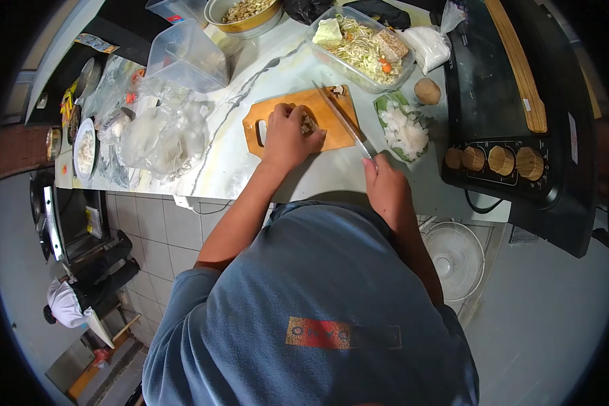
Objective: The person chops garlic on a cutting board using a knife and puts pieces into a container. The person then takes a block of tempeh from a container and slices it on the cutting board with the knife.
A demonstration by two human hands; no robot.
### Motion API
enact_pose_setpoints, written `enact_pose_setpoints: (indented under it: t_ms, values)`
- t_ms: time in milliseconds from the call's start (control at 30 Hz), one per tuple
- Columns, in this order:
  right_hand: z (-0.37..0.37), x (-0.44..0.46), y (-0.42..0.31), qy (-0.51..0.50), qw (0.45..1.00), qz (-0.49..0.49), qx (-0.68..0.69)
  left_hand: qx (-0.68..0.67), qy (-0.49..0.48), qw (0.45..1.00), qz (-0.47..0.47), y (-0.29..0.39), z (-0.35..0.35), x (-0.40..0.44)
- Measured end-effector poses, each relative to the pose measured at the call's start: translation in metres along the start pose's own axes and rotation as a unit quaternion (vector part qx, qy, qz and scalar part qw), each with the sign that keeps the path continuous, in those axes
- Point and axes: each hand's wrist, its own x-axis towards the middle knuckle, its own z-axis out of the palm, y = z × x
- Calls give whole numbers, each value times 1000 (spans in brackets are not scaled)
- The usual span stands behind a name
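Observation:
An orange cutting board [342,139] with a handle slot lies on the marble counter. My left hand [287,139] is on it, its fingers curled down over a pale brown piece of food [309,124] that they largely hide; I cannot make out its kind. In my right hand [388,186] is the handle of a knife [345,120], whose long blade points away from me across the right part of the board. A small whitish scrap [338,89] sits at the board's far edge.
Right of the board are white shreds on a green leaf [402,128], a round brown item [427,91] and a black stove [501,152]. Behind stand a tub of sprouts and vegetables [358,54] and a pot [243,17]. Plastic bags [162,139] and a clear container [186,57] lie left.

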Motion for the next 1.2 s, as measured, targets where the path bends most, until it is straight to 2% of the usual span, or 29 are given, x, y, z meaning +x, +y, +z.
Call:
enact_pose_setpoints:
  t_ms: [67, 167, 333, 567, 667, 733, 900, 1000, 1133, 1200]
  values:
    - [-2, 0, 3, 30, 999, 7, -8, -13, -31, 999, -7, -1, 4, 5]
    - [-3, 0, 8, 32, 999, 16, -2, -28, 21, 998, 52, -8, 12, 10]
    - [-3, -5, 7, 32, 999, 27, 8, -34, -37, 997, 58, -8, 7, 21]
    - [-5, -6, 10, 28, 999, 20, 26, -32, -51, 996, 62, -12, -3, 31]
    - [-4, -6, 12, 44, 998, 22, 29, -25, -75, 992, 102, -14, -14, 38]
    - [-9, -12, 11, 52, 997, 22, 47, -139, -145, 978, -48, -17, -17, 41]
    - [-10, -21, 20, 65, 995, 31, 74, -268, -158, 946, -95, -27, -26, 39]
    - [-10, -27, 25, 79, 993, 28, 85, -394, -146, 898, -126, -31, -30, 41]
    - [-15, -38, 20, 84, 988, 37, 125, -403, -182, 886, -137, -42, -33, 45]
    - [-16, -41, 18, 89, 986, 38, 133, -441, -187, 863, -160, -45, -35, 44]
